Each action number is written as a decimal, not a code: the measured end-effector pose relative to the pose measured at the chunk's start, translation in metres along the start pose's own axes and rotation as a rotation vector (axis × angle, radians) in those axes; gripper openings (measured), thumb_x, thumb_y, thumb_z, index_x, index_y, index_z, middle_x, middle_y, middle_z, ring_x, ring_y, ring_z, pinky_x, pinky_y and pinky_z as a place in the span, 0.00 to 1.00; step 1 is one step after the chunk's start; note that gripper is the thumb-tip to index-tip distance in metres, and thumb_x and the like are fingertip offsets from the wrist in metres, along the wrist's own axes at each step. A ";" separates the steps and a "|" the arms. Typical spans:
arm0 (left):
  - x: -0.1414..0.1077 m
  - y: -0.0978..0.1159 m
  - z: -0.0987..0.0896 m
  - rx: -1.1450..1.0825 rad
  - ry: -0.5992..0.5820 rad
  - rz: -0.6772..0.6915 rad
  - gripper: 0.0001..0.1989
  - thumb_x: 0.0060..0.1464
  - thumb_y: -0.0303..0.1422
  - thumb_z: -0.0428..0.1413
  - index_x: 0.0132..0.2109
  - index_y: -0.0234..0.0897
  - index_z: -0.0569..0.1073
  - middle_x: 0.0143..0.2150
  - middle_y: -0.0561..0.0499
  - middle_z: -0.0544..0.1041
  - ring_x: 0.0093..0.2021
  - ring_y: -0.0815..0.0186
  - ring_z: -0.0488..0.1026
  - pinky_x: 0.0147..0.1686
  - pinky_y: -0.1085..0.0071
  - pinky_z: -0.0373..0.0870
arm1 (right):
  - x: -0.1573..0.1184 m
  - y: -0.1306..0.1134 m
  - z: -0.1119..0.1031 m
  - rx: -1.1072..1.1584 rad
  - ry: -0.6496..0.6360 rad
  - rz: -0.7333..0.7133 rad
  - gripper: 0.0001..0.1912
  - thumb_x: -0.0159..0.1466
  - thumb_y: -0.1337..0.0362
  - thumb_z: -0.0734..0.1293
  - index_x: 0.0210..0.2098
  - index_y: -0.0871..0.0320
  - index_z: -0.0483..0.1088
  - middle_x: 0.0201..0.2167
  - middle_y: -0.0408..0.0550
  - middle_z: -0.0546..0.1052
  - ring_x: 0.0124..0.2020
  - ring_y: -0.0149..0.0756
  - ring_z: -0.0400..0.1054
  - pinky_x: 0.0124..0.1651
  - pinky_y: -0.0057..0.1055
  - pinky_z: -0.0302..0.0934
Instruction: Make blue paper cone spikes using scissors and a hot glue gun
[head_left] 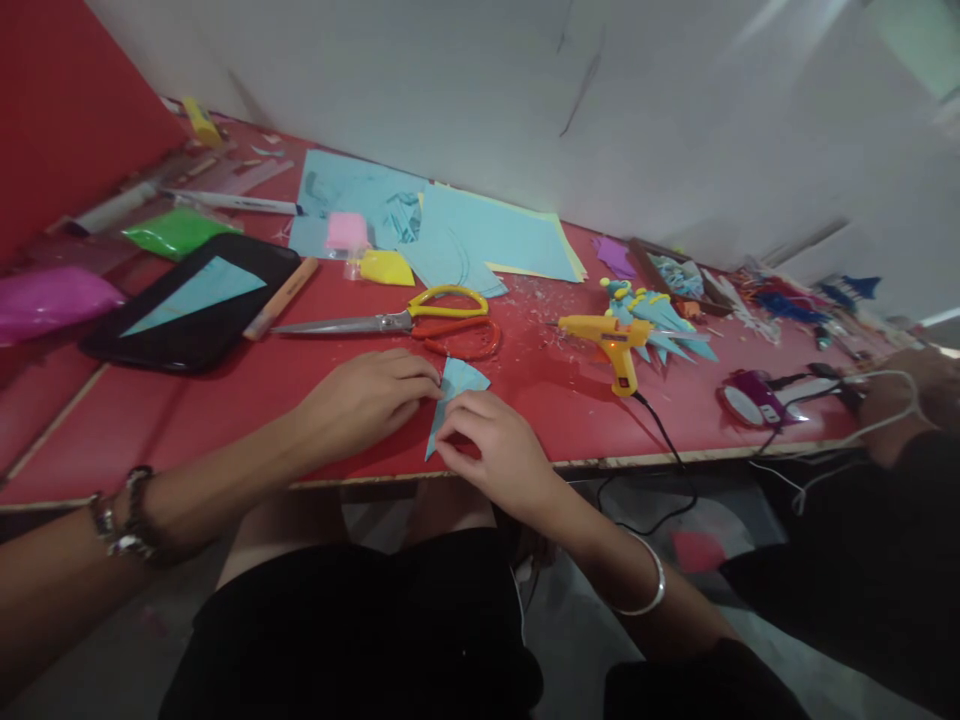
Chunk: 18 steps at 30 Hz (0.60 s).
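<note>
A small fan-shaped piece of light-blue paper lies near the table's front edge, its narrow point toward me. My left hand rests at its left side, fingers bent together with the fingertips on the paper's edge. From the right, my right hand pinches the paper between thumb and fingers and covers part of it. Just beyond my hands are large scissors with one yellow and one red handle loop. To the right lies a yellow glue gun with an orange light showing.
A black tray carries a blue paper triangle, with an orange marker alongside. Blue sheets lie by the wall. A spiky blue paper piece sits behind the glue gun. At far right is another person's hand near cables.
</note>
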<state>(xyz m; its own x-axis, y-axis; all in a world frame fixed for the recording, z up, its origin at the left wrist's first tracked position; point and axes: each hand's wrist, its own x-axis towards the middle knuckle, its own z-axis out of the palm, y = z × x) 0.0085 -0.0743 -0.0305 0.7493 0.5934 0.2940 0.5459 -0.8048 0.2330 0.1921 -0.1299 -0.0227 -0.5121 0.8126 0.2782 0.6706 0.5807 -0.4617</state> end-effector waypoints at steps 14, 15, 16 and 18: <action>0.000 0.001 -0.001 0.023 0.016 0.028 0.16 0.56 0.23 0.43 0.39 0.35 0.75 0.42 0.47 0.78 0.42 0.61 0.73 0.43 0.62 0.70 | -0.020 0.013 0.005 -0.158 0.123 -0.296 0.12 0.64 0.70 0.58 0.40 0.61 0.72 0.37 0.51 0.75 0.41 0.36 0.66 0.45 0.33 0.62; 0.000 0.000 -0.001 0.025 0.025 0.032 0.16 0.56 0.23 0.43 0.39 0.35 0.75 0.42 0.47 0.78 0.41 0.61 0.73 0.43 0.62 0.70 | -0.022 0.013 0.005 -0.198 0.128 -0.310 0.12 0.63 0.71 0.58 0.41 0.62 0.72 0.37 0.51 0.75 0.40 0.36 0.66 0.45 0.34 0.63; 0.000 0.000 0.000 0.027 0.025 0.033 0.16 0.56 0.23 0.43 0.39 0.35 0.75 0.42 0.48 0.78 0.41 0.62 0.73 0.43 0.63 0.70 | -0.023 0.012 0.005 -0.229 0.129 -0.323 0.12 0.63 0.70 0.58 0.42 0.62 0.72 0.37 0.51 0.75 0.40 0.37 0.66 0.45 0.34 0.63; 0.000 0.000 0.000 0.032 0.022 0.027 0.16 0.55 0.22 0.43 0.40 0.35 0.75 0.42 0.48 0.78 0.42 0.62 0.73 0.44 0.63 0.69 | -0.024 0.011 0.005 -0.268 0.118 -0.343 0.13 0.63 0.70 0.58 0.41 0.61 0.72 0.36 0.51 0.75 0.39 0.37 0.66 0.45 0.35 0.63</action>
<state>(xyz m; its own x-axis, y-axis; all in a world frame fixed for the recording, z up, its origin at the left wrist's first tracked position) 0.0089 -0.0741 -0.0305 0.7556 0.5717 0.3197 0.5381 -0.8201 0.1948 0.2091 -0.1428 -0.0385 -0.6745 0.5623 0.4784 0.5963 0.7970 -0.0959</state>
